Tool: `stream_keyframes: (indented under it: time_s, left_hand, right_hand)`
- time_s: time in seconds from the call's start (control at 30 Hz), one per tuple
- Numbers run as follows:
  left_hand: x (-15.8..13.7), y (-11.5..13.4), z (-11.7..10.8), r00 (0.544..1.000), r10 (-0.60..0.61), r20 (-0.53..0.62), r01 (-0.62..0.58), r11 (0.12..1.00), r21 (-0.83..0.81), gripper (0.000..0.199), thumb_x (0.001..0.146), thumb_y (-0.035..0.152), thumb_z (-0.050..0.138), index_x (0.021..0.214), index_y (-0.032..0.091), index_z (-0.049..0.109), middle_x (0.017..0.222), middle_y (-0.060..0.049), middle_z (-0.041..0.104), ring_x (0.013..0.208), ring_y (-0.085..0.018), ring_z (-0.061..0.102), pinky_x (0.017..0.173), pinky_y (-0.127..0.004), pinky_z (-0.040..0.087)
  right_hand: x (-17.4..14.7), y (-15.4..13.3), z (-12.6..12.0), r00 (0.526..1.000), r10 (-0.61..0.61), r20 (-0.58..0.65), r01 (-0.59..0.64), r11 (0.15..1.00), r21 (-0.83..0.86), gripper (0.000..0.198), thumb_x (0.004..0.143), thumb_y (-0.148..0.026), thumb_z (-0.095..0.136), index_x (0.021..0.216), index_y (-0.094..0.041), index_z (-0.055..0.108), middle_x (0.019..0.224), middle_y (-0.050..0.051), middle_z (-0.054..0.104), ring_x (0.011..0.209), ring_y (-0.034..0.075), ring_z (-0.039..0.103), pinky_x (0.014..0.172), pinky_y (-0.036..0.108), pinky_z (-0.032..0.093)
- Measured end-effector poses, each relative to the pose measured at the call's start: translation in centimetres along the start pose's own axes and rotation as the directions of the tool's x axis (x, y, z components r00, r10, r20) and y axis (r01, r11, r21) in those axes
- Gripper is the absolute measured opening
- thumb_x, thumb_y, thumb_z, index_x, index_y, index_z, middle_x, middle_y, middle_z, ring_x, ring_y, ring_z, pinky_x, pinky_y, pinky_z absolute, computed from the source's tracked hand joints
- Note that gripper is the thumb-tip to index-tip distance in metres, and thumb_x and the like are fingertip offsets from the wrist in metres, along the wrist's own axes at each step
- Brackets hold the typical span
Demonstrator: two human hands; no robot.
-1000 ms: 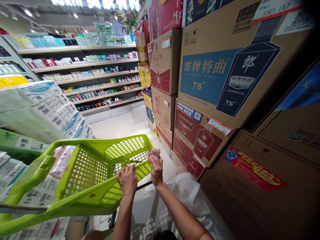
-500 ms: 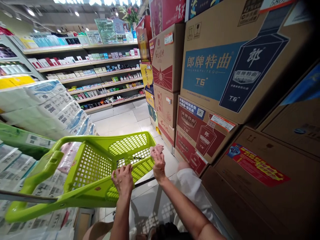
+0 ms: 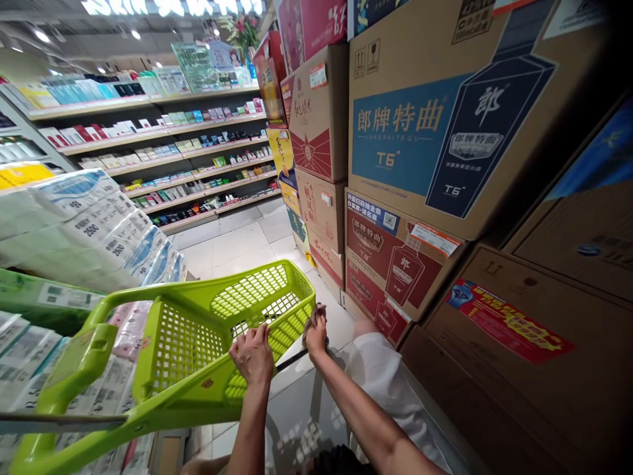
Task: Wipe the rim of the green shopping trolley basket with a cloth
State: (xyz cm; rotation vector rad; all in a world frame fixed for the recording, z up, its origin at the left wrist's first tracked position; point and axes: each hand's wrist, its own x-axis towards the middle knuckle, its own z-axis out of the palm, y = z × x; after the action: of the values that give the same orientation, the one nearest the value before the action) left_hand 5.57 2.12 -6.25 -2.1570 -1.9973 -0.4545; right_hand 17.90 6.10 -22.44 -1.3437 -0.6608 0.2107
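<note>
Stacked liquor cartons [image 3: 386, 177] flank a lime-green shopping cart [image 3: 173, 404]; the left hand [image 3: 253, 355] grips its rim, the right hand [image 3: 316, 333] clasps a crumpled cloth [image 3: 320, 309] by its corner.

We see a lime-green, grid-patterned cart [image 3: 190, 392], a brown carton [image 3: 420, 63] with a blue panel [image 3: 395, 135], whitish floor tiles [image 3: 235, 247].
</note>
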Motion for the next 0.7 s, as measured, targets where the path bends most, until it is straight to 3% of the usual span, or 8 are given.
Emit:
stream_keyframes:
  time_s: [0.17,0.37,0.47,0.57,0.7]
  left_hand:
    - [0.3,0.5,-0.6,0.996,0.069,0.064,-0.069,0.998,-0.003,0.041,0.102,0.031,0.036,0.115,0.023,0.073,0.104,-0.008,0.076,0.101,-0.026,0.057,0.091,-0.040,0.032]
    - [0.1,-0.4,-2.1,0.994,0.050,0.095,-0.060,0.993,0.102,0.042,0.101,0.029,0.033,0.100,0.022,0.075,0.097,-0.009,0.076,0.094,-0.025,0.062,0.088,-0.040,0.034]
    - [0.1,-0.2,-2.5,0.982,0.081,0.172,-0.099,0.991,0.096,0.038,0.097,0.022,0.037,0.107,0.022,0.073,0.100,-0.008,0.076,0.097,-0.025,0.064,0.086,-0.039,0.034]
    - [0.0,0.0,-2.4,0.978,0.099,0.184,-0.117,0.989,0.089,0.040,0.089,0.012,0.042,0.115,0.022,0.071,0.103,-0.009,0.076,0.101,-0.025,0.063,0.090,-0.039,0.035]
    - [-0.5,-0.2,-2.0,0.976,0.164,0.145,-0.175,0.982,0.068,0.046,0.086,0.009,0.043,0.122,0.021,0.069,0.105,-0.009,0.075,0.103,-0.023,0.063,0.098,-0.038,0.033]
  right_hand:
    - [1.6,-1.0,1.2,0.998,0.017,0.055,-0.010,0.991,-0.134,0.066,0.083,-0.010,0.034,0.148,-0.013,0.049,0.152,0.017,0.045,0.144,0.022,0.041,0.119,0.040,0.036]
    - [0.6,-1.3,1.6,0.994,0.112,-0.012,-0.112,0.976,-0.185,0.063,0.081,-0.009,0.040,0.144,-0.008,0.051,0.145,0.023,0.050,0.141,0.026,0.045,0.111,0.040,0.044]
    - [-2.8,-3.9,2.7,0.993,-0.007,0.118,0.028,0.985,-0.172,0.066,0.086,-0.008,0.034,0.151,-0.012,0.044,0.155,0.018,0.042,0.147,0.024,0.039,0.116,0.040,0.041]
    - [-5.6,-5.6,3.6,0.961,-0.094,0.261,0.137,0.979,-0.149,0.071,0.087,-0.007,0.033,0.158,-0.015,0.031,0.161,0.014,0.035,0.152,0.020,0.030,0.120,0.040,0.036]
    - [-2.8,-4.3,3.4,0.995,0.006,0.098,0.016,0.975,-0.221,0.075,0.077,-0.002,0.036,0.152,-0.008,0.039,0.153,0.020,0.043,0.152,0.024,0.027,0.123,0.050,0.028]
